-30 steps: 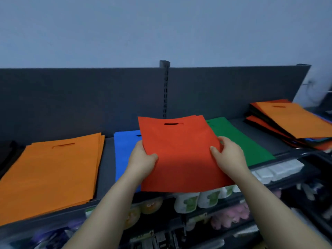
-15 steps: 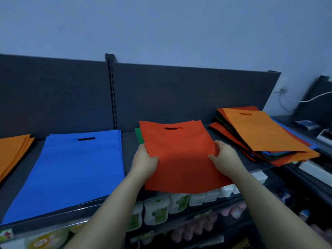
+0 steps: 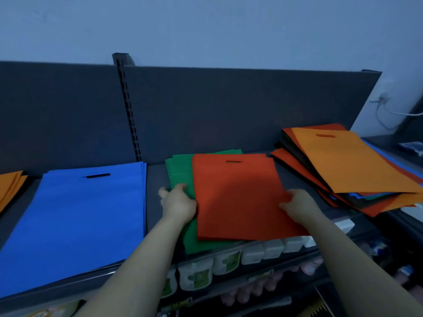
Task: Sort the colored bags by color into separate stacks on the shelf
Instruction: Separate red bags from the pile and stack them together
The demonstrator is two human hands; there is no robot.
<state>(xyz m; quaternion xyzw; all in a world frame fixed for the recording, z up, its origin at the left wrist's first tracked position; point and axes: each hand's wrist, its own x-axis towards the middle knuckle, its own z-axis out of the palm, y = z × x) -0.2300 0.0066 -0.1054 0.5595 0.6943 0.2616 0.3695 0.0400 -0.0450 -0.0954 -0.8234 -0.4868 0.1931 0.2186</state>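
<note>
On the dark shelf [image 3: 158, 179] we count 4 piles: 1 orange stack [image 3: 10, 186] at far left, 1 blue stack [image 3: 80, 213], 1 green stack [image 3: 178, 170], and 1 mixed pile [image 3: 295, 163] at right, topped by 1 orange bag [image 3: 348, 163]. 2 hands hold 1 red bag [image 3: 238, 195] flat over the green stack. The left hand [image 3: 179, 203] and right hand [image 3: 297, 204] each grip a side edge, fingers curled round it.

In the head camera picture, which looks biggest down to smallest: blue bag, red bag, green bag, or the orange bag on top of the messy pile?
Biggest: blue bag.
Then red bag and top orange bag, about equal; can't rank.
Smallest: green bag, mostly hidden under the red one.
</note>
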